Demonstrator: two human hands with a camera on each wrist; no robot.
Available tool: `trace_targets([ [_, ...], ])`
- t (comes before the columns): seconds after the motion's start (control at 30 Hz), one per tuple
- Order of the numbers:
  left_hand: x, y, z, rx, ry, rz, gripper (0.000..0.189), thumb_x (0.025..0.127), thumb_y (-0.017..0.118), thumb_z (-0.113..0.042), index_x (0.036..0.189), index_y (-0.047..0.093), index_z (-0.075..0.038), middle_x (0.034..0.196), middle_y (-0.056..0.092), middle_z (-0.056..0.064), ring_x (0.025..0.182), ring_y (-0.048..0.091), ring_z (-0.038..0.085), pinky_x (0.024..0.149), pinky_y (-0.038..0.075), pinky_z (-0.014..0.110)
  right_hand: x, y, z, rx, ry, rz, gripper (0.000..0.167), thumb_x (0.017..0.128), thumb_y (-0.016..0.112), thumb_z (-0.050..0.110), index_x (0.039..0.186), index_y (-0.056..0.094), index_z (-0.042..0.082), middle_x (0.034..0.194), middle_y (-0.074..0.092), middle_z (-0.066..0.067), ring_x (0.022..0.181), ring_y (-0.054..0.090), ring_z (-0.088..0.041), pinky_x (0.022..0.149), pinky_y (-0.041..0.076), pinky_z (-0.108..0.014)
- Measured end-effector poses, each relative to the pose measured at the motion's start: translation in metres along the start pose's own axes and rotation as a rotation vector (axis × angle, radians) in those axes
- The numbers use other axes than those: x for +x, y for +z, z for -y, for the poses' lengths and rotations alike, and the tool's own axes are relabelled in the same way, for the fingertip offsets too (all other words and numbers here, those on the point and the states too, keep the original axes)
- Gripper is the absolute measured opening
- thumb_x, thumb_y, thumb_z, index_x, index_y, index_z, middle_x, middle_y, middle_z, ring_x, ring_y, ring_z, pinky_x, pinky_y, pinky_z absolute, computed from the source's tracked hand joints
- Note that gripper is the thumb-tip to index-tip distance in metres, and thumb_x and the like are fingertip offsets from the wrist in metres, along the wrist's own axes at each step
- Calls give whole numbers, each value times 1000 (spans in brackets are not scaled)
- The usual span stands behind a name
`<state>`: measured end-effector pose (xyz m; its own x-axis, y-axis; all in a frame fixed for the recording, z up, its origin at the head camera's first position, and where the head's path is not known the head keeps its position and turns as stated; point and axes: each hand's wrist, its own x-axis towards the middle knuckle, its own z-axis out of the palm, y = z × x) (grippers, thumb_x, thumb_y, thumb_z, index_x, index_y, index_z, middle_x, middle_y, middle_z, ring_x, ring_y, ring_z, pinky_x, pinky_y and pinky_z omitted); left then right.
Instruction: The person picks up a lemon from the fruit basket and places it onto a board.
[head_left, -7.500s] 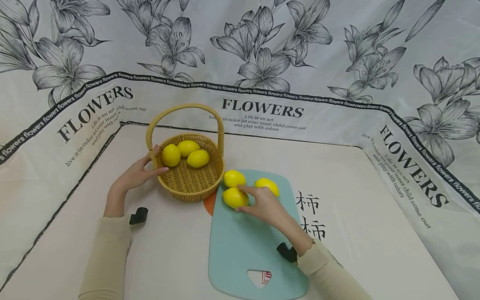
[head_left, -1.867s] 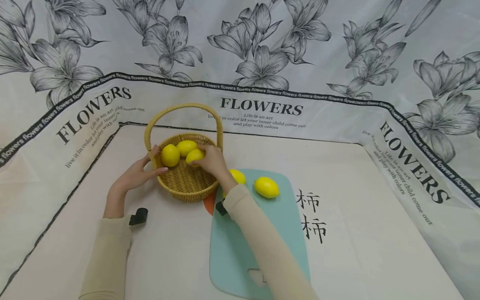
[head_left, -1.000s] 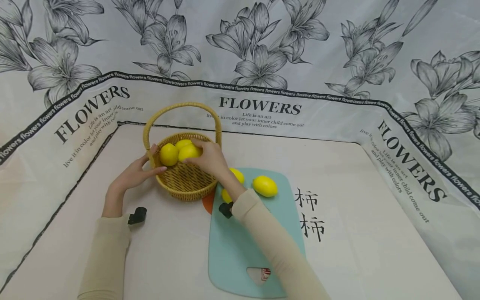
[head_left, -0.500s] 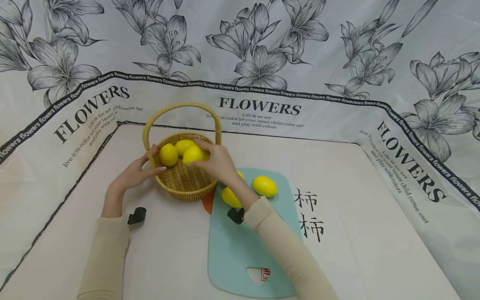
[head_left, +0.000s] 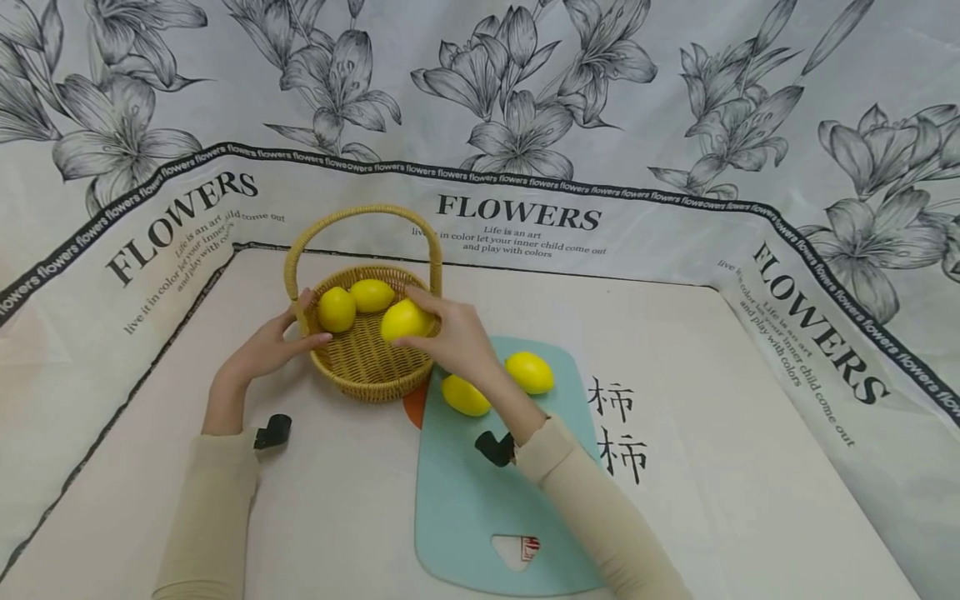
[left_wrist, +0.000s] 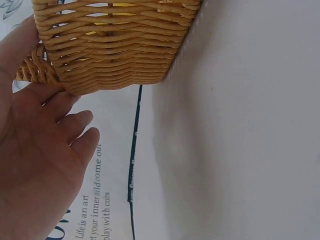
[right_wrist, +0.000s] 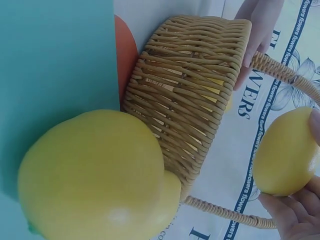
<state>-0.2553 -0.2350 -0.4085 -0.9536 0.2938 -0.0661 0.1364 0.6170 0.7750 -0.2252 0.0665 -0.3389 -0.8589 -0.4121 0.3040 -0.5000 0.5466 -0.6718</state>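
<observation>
My left hand (head_left: pixel 262 354) grips the left side of the wicker basket (head_left: pixel 378 387), thumb over the rim; in the left wrist view its fingers (left_wrist: pixel 82 145) lie against the outer wall. My right hand (head_left: pixel 461 337) pinches a lemon (head_left: pixel 405 321) between thumb and fingers, over the right part of the basket. In the right wrist view this held lemon (right_wrist: pixel 282 155) shows raised beyond the basket's rim, near the handle. Two more lemons lie inside the basket, a left lemon (head_left: pixel 337 309) and a rear lemon (head_left: pixel 372 295).
A light teal cutting board (head_left: pixel 487 500) lies right of the basket. On it sit a near lemon (head_left: pixel 465 396) and a right lemon (head_left: pixel 529 372); another lemon (right_wrist: pixel 172 200) is hidden by my right hand in the head view. The arched handle (head_left: pixel 363 210) stands upright.
My right hand has gone from the board into the basket, gripped the right-hand lemon there and lifted it rightward toward the rim. The left hand keeps its hold on the basket.
</observation>
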Motion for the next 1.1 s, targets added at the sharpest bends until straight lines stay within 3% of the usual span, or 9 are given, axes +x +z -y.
trace_targets([
  [0.4,2,1,5,-8,14,-6,90,92,60,-49,156,2,-21,160,7,17,142,8,48,107,14,70,-26,-10,-6,42,-6,0,72,79,82,21,140,49,5,144,47,-5,133,44,-19,104,41,-28],
  [0.9,2,1,5,-5,-13,-8,90,92,59,-52,155,-1,-29,158,9,23,141,9,50,106,15,71,-56,-25,-12,59,-12,-25,72,77,82,22,140,50,6,144,48,-4,133,43,-17,106,39,-32],
  [1.1,2,1,5,-9,-8,-7,91,92,59,-51,155,-1,-26,158,8,23,141,8,50,106,14,72,-68,-29,-17,32,5,-41,72,77,82,22,140,50,6,143,49,-3,132,45,-17,105,40,-31],
])
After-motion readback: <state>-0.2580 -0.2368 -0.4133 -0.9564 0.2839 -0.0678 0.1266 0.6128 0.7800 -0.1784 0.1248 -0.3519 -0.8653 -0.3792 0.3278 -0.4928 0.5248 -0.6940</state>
